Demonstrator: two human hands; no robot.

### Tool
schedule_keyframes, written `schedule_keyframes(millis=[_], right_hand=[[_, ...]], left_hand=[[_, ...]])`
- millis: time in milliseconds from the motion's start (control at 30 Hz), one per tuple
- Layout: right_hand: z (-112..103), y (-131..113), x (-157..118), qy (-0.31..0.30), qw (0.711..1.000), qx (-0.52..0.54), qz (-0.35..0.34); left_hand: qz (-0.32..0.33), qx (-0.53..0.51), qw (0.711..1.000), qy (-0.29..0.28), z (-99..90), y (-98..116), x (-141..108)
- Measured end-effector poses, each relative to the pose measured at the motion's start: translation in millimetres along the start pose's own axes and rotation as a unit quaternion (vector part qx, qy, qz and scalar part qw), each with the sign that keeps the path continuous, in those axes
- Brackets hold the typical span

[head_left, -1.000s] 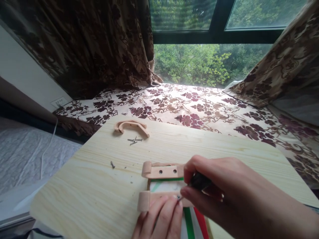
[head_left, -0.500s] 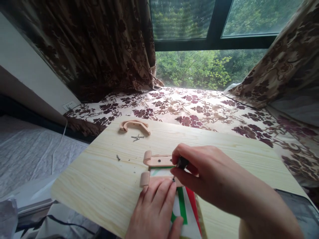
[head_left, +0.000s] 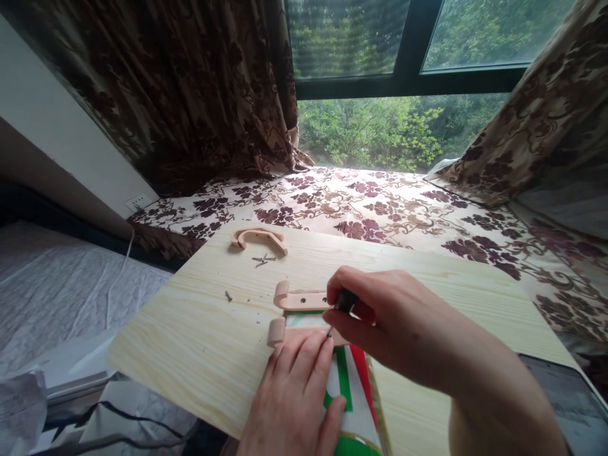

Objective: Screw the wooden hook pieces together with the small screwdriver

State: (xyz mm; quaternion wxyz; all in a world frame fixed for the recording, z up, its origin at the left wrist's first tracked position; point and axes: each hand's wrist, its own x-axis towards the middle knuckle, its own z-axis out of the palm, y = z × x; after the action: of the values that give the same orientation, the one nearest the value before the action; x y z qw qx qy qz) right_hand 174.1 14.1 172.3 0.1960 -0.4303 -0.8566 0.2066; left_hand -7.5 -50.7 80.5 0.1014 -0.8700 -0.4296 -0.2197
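Observation:
Two pink-beige curved pieces lie side by side near the table's middle, the farther piece [head_left: 297,299] showing two dark screw holes or heads. On the nearer piece [head_left: 277,332] my left hand [head_left: 299,386] rests with its fingers laid flat, pressing it over a white, green and red sheet [head_left: 342,380]. My right hand [head_left: 375,310] is closed round the black handle of a tool [head_left: 346,300]. The tool's tip points down at a small screw [head_left: 329,334] beside my left fingertips.
Two more curved pieces [head_left: 260,239] lie at the table's back left, with several loose screws [head_left: 263,259] just in front. Another screw [head_left: 228,296] lies farther left. A dark flat device [head_left: 565,399] is at the right edge of the wooden table [head_left: 190,342].
The camera view has shifted slightly. Both hands keep nearly the same places, and less of the screw shows beside my left fingertips.

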Motion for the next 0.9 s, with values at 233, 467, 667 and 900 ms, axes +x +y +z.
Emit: schedule_keyframes(millis=[233,467,667,900], right_hand=[[1,-4,4,-0.018,0.999,0.026,0.004],[6,-4,9,0.010,0.999,-0.008,0.031],[7,-3,8,0.002,1.000,-0.020,0.020],[-8,-15,18,-0.012,0.992,-0.126,0.021]], left_hand=[[0.003,-0.003,1.000,0.010,1.5,1,0],[0.023,0.010,1.000,0.007,2.8,0,1],[0.009,-0.004,1.000,0.015,4.3,1,0],[0.018,-0.019,0.999,-0.018,7.0,-4,-3]])
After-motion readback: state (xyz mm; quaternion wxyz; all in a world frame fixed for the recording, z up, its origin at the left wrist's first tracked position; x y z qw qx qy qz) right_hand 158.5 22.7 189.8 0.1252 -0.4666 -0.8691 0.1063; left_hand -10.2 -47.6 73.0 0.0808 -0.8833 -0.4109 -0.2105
